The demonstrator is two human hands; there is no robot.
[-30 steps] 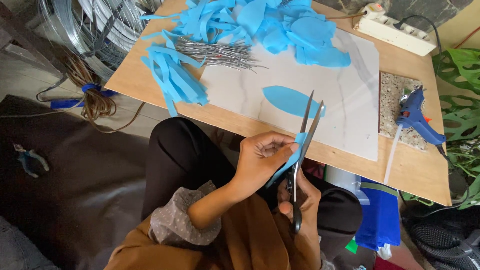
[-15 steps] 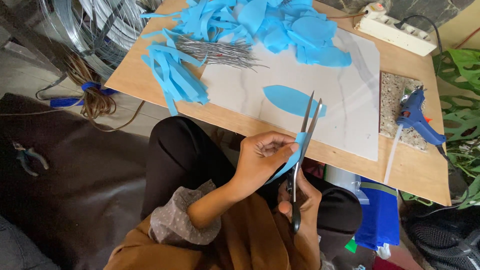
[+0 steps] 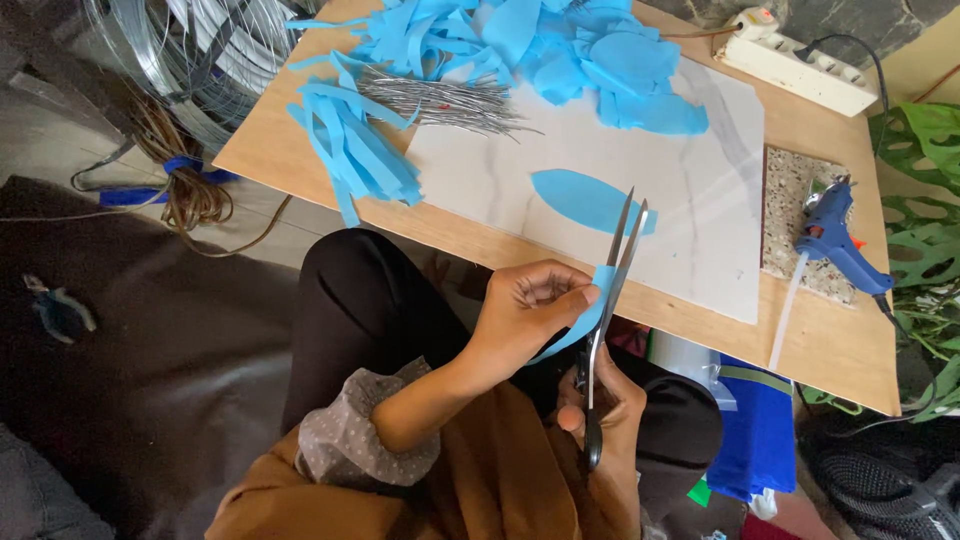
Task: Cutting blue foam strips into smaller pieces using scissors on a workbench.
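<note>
Single head-worn view, looking steeply down over lap and both hands, close in; facing forward onto the low light-brown wooden board [image 3: 300, 135], dark floor mat [image 3: 150, 330] filling the left side.

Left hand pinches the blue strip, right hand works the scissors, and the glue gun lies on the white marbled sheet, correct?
Not quite. The head view shows the glue gun lying on the speckled stone tile, beside the white marbled sheet. The rest holds: left hand pinches the blue strip, right hand works the scissors.
</note>
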